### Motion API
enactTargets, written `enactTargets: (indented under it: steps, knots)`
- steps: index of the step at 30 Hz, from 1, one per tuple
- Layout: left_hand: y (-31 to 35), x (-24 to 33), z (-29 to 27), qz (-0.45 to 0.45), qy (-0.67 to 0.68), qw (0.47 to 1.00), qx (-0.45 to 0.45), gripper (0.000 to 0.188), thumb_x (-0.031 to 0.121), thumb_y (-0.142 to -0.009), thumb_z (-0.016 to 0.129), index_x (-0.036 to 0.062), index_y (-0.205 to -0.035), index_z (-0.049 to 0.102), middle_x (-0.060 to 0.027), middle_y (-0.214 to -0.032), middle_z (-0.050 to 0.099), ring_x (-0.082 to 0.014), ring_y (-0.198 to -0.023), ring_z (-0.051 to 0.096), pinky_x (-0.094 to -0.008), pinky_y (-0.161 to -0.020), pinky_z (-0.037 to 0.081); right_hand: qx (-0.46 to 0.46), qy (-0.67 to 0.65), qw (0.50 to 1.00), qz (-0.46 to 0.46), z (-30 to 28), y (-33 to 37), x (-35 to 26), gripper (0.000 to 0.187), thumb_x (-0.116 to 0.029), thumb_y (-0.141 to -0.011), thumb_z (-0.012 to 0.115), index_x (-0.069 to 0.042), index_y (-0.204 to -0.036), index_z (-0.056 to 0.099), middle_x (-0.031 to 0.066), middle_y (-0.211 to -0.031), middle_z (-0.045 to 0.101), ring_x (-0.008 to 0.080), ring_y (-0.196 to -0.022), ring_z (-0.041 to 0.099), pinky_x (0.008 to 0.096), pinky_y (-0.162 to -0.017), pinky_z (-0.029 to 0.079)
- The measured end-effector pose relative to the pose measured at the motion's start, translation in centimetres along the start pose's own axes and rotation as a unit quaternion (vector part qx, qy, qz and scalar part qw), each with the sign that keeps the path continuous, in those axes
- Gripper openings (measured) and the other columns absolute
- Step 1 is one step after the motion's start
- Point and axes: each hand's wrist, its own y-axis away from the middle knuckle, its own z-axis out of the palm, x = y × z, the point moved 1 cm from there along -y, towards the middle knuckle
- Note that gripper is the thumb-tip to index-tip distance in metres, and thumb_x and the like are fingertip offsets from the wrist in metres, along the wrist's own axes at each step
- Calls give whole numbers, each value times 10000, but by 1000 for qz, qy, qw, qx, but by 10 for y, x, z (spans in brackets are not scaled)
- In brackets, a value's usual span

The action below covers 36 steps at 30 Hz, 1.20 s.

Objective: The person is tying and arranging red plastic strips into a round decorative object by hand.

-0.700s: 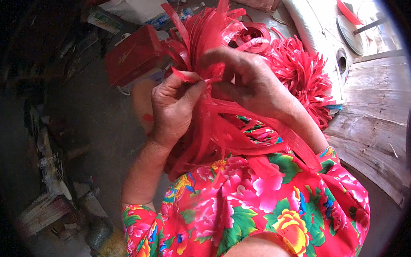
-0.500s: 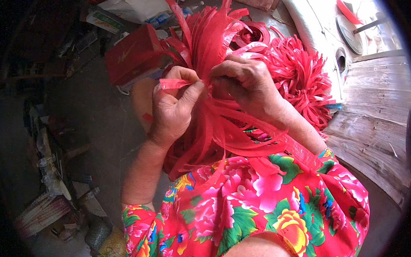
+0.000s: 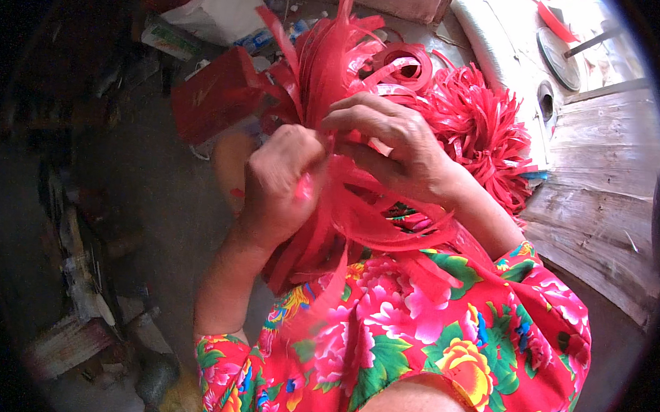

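Head view: my left hand (image 3: 282, 177) clenches one strip (image 3: 304, 188); my right hand (image 3: 399, 141) half-curls at one bundle (image 3: 321, 78), hold unclear.

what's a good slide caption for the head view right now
Left hand and right hand at the pinched middle of red strips, a roll and another bunch nearby.

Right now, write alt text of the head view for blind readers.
A person's left hand and right hand are close together at a bunch of red strips, in front of a floral garment; a red pompom-like bundle lies to the right.
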Motion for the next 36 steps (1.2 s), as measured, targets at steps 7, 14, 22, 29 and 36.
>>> enactTargets:
  steps: [7, 14, 22, 29, 36]
  knots:
    - [0, 2, -2, 163, -175, 971, 13, 360, 59, -705, 648, 86, -1063, 667, -58, -990, 659, -215, -811, 635, -339, -616, 498, -177, -44, 983, 32, -4, -9, 28, 352, -56, -801, 661, 25, -1142, 621, 193, -985, 676, 325, -926, 677, 398, -828, 519]
    - [2, -9, -4, 124, -194, 972, 51, 322, 65, -675, 704, 93, -992, 656, -35, -889, 589, -225, -747, 604, -359, -584, 489, -114, -35, 991, 58, -3, -7, 18, 320, -35, -783, 667, 1, -1099, 632, 141, -906, 669, 309, -834, 666, 381, -760, 531]
    - [30, -20, -16, -46, -108, 992, -48, 132, 66, -773, 705, 43, -766, 576, -106, -762, 552, -309, -730, 597, -425, -588, 455, -62, 282, 957, -29, -19, 25, 25, 385, -30, -693, 658, -36, -1074, 601, 115, -887, 599, 331, -833, 593, 404, -704, 504]
    - [41, -21, 10, -235, 177, 954, -59, 328, 119, -852, 718, -12, -1134, 614, -152, -1053, 665, -272, -982, 638, -375, -877, 482, -71, 379, 922, -37, -22, 10, 13, 504, -235, -778, 658, -100, -1255, 569, 114, -1338, 541, 324, -1207, 528, 470, -1000, 448]
    - [24, -14, 7, -214, 402, 880, -136, 372, 74, -869, 689, -25, -1218, 603, -105, -1183, 649, -181, -1095, 613, -294, -972, 472, -285, 330, 885, -161, -34, -30, 0, 366, -148, -768, 648, -144, -1134, 649, 77, -1461, 485, 289, -1472, 278, 551, -1190, 183]
